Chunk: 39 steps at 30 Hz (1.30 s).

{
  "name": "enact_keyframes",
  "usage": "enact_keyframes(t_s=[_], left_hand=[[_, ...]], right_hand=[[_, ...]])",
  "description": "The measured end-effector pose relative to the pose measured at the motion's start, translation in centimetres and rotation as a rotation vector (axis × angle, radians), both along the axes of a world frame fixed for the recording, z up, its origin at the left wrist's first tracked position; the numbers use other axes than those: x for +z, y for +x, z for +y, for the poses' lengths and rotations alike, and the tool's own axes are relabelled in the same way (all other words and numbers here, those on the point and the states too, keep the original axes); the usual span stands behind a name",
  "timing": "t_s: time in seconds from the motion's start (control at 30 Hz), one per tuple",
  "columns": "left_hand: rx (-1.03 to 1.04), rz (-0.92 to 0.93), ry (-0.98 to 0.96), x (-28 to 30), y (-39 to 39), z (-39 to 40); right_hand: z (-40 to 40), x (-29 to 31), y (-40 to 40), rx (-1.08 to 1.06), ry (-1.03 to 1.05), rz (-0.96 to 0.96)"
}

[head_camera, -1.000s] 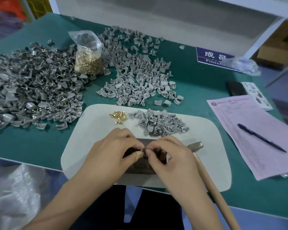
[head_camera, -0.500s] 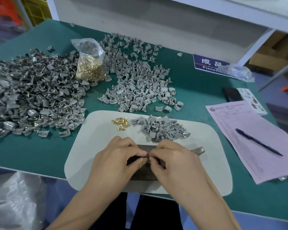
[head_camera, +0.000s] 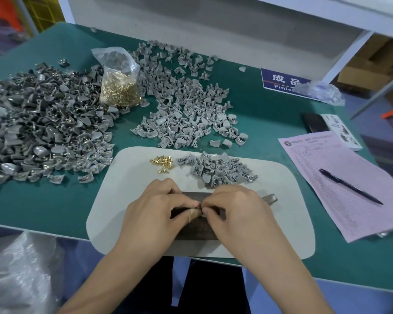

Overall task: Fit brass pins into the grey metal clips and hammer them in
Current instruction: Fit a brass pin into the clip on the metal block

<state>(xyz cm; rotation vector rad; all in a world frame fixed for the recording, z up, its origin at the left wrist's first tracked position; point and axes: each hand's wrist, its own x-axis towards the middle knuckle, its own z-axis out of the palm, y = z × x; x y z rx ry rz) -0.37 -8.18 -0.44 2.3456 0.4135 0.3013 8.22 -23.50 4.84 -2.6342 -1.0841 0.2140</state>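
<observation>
Green tabletop [head_camera: 259, 114]. Pink form [head_camera: 340, 177] at right w/ black pen [head_camera: 349, 186] lying on it. Blue sign [head_camera: 281, 80] at back, partly under crumpled clear plastic [head_camera: 320, 92]. Dark flat item, poss. a phone [head_camera: 314, 123], beside a printed card [head_camera: 342, 132]. Cardboard boxes [head_camera: 372, 64] beyond.

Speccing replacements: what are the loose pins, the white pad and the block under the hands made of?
loose pins: brass-like metal, shiny gold glint. White pad: probably felt or soft plastic; matte, flat, rounded corners. Block: likely steel or iron; dark, dull, worn.

Even overhead light, soft shadows, wide-angle edge bending, slight blur
</observation>
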Motion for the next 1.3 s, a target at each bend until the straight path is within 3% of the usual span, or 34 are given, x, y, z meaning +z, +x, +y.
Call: enact_keyframes(t_s=[0.17, 0.37, 0.73, 0.83, 0.97, 1.13, 1.2, 1.3], left_hand=[[-0.007, 0.019, -0.001, 0.2, -0.1, 0.0], [-0.013, 0.022, -0.006, 0.3, -0.2, -0.1], [-0.032, 0.009, 0.033, 0.3, 0.0, 0.3], [-0.034, 0.001, 0.041, 0.3, -0.1, 0.3], [-0.041, -0.02, 0.082, 0.3, -0.4, 0.0], [-0.046, -0.033, 0.162, 0.1, -1.0, -0.1], [-0.038, -0.035, 0.156, 0.1, -1.0, -0.3], [-0.036, -0.039, 0.154, 0.0, -0.7, -0.4]], right_hand=[[0.0, -0.6, 0.0, -0.036, 0.04, 0.004], [-0.1, -1.2, 0.6, -0.086, 0.249, 0.182], [-1.4, -2.3, 1.0, -0.058, 0.341, 0.164], [-4.7, -3.5, 1.7, -0.298, 0.485, 0.125], [-10.4, -6.3, 1.2, -0.604, 0.207, -0.019], [-12.0, -6.9, 0.0, -0.568, 0.051, -0.003], [-12.1, -6.3, 0.0, -0.553, 0.075, -0.028], [-11.5, -5.0, -0.1, -0.481, 0.338, 0.113]])
